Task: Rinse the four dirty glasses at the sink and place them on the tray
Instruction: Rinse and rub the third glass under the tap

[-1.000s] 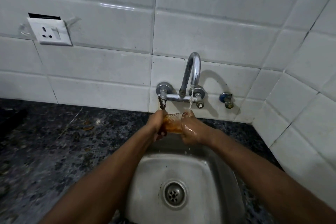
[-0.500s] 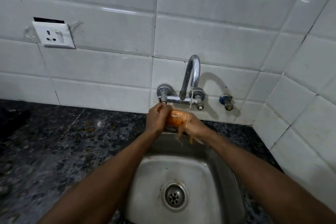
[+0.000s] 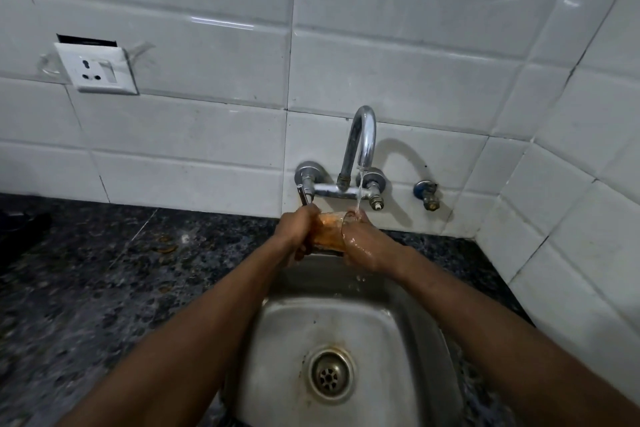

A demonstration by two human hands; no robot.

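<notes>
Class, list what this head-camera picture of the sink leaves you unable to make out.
- Tray and the other three glasses: outside the head view.
- Glass: its ends are covered by the left hand and right hand; how clean it is inside cannot be told.
- Dark object on the counter: cut off by the left edge.

Dim, cool light from above; glare on wall tiles (image 3: pixel 221 3), tap (image 3: pixel 362 139) shadow right, wide-angle bend at edges

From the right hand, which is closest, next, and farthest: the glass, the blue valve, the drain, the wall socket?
1. Glass: touching the right hand.
2. Blue valve: on the wall, up right.
3. Drain: in the sink below.
4. Socket: far left wall.
</notes>
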